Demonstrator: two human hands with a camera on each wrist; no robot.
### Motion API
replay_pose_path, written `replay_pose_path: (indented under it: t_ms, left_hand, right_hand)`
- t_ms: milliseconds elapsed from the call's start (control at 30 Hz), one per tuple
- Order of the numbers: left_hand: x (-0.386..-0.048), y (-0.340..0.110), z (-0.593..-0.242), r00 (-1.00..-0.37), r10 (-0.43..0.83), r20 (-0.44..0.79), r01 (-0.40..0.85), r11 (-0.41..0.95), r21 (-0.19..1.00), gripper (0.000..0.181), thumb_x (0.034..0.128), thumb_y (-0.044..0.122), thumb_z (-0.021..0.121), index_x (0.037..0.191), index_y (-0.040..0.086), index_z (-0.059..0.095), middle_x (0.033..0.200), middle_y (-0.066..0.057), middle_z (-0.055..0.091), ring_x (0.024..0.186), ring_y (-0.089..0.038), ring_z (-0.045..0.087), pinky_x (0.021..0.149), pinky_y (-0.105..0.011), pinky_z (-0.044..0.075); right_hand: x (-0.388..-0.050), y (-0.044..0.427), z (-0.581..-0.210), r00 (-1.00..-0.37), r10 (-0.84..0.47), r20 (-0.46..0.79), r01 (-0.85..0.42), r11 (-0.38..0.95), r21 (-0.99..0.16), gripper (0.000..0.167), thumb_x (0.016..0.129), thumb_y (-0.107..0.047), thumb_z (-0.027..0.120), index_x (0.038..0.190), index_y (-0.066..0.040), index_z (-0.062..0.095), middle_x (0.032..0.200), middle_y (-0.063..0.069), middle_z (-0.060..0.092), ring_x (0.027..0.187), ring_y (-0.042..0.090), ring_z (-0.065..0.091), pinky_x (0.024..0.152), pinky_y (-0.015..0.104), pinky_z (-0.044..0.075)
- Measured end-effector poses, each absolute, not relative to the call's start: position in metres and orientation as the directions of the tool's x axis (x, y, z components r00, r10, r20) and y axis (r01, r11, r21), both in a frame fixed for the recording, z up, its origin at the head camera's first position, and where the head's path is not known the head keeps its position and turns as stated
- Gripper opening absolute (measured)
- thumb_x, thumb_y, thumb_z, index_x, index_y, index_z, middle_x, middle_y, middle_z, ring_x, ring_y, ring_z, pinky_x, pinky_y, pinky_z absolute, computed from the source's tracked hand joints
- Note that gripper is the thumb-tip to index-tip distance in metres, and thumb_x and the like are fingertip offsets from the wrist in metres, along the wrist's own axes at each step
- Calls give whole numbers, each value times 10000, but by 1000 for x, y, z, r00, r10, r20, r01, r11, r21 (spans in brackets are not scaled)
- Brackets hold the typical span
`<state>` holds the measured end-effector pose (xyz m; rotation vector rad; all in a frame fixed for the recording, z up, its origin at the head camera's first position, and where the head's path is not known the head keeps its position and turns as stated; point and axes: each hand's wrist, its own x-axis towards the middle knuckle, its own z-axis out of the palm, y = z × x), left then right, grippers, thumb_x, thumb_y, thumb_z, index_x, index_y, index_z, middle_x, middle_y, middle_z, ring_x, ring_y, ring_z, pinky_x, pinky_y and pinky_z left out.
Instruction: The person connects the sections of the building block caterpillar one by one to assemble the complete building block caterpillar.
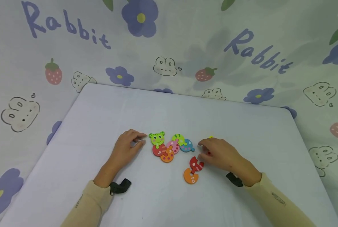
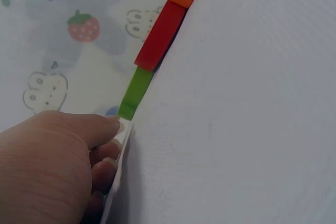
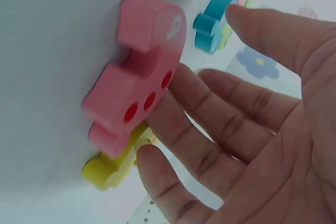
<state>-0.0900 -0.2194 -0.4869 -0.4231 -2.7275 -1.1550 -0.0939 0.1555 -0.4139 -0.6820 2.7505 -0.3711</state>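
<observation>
My left hand (image 1: 127, 147) rests on the table, fingers loosely bent, just left of the green caterpillar-head puzzle piece (image 1: 157, 138). Joined to that head is a winding chain: a red piece (image 1: 158, 150), an orange piece (image 1: 167, 155), a pink piece (image 1: 173, 147), a green piece (image 1: 178, 139) and a blue piece (image 1: 186, 145). My right hand (image 1: 221, 153) has its fingers against a thick pink piece with red dots (image 3: 152, 74), its thumb apart from it. Behind that piece lies a yellow piece (image 3: 113, 169), mostly hidden by the hand in the head view.
Nearer to me, a red piece marked 8 (image 1: 195, 164) links with an orange piece marked 10 (image 1: 191, 177). The white table (image 1: 146, 201) meets a curtain (image 1: 180, 41) printed with rabbits, flowers and strawberries at its far edge.
</observation>
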Motion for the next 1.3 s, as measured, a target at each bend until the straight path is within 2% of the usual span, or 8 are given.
replay_pose_path:
  t_ms: [100,267,567,767,933,1167,1300]
  left_hand:
    - [-90,-219,-485,-952,199,233,305,664,682,260,943,90,785,1200,117,756,1063,-1,662,937,-163,602,829,-395,480]
    - [-89,-219,-484,-956,197,215,292,669,684,258,953,104,776,1209,116,752,1074,-4,661,947,-161,599,842,-401,478]
    - [-90,-218,-483,-958,196,211,288,667,688,257,953,104,776,1209,113,750,1066,-4,657,946,-163,598,841,-401,476]
    - [-90,-218,-484,-957,195,216,291,665,688,257,950,97,780,1205,112,752,1069,-1,659,941,-155,593,830,-392,484]
    - [-89,-219,-484,-956,197,219,294,666,686,258,949,93,778,1206,110,752,1074,-1,663,940,-151,590,827,-389,483]
    - [-90,-219,-486,-955,199,219,296,669,682,262,951,96,778,1211,115,750,1073,-1,660,939,-152,586,827,-391,483]
    - [-90,-219,-486,-953,203,223,302,667,682,254,954,99,774,1207,115,751,1068,2,658,938,-151,586,831,-391,480]
  right_hand:
    - [-90,165,-413,-841,-493,-223,-415,852,-318,442,900,-293,822,1273,-87,705,1043,-10,682,943,170,601,844,393,564]
    - [-84,178,-413,-832,-503,-235,-426,850,-312,417,895,-245,844,1264,-102,713,1128,23,666,1044,221,593,881,400,572]
    - [-73,188,-417,-836,-495,-237,-437,862,-257,602,777,-327,946,1296,-158,692,1239,49,624,1146,251,575,838,373,604]
    - [-69,192,-416,-848,-450,-279,-397,889,-227,624,788,-304,938,1329,-133,679,1257,83,619,1158,282,575,881,430,597]
    - [-66,192,-418,-854,-409,-322,-331,904,-271,619,837,-302,900,1370,-108,654,1252,70,667,1156,271,616,950,483,565]
    - [-65,194,-422,-861,-407,-305,-320,900,-297,637,829,-334,901,1366,-99,651,1110,6,685,957,173,603,867,428,581]
    - [-64,195,-425,-868,-409,-281,-322,895,-307,613,839,-342,891,1355,-104,662,1163,33,703,999,201,632,884,450,582]
